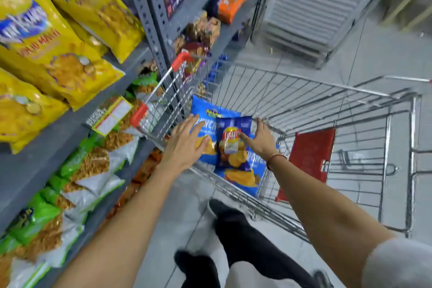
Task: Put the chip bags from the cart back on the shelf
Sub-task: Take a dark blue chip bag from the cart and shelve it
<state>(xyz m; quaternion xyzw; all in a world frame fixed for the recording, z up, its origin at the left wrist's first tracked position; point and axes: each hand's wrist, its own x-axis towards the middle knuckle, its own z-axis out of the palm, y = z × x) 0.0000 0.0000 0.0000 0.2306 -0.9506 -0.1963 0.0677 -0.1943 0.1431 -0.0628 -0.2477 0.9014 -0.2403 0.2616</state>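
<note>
Two chip bags lie in the cart [292,100]: a dark blue bag [233,145] on top of a larger light blue bag [210,110]. The left hand [184,145] rests on the light blue bag, fingers spread, grip apart. The right hand [261,138] touches the dark bag's edge, grip also apart. The shelf [46,147] with yellow and green bags stands just left.

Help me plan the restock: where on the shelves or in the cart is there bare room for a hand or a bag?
Free: the cart floor beyond the blue chip bags, up to the far wire wall. Also the gray shelf strip left of the orange pack. Crowded: the yellow bags and green bags fill their shelves edge to edge.
</note>
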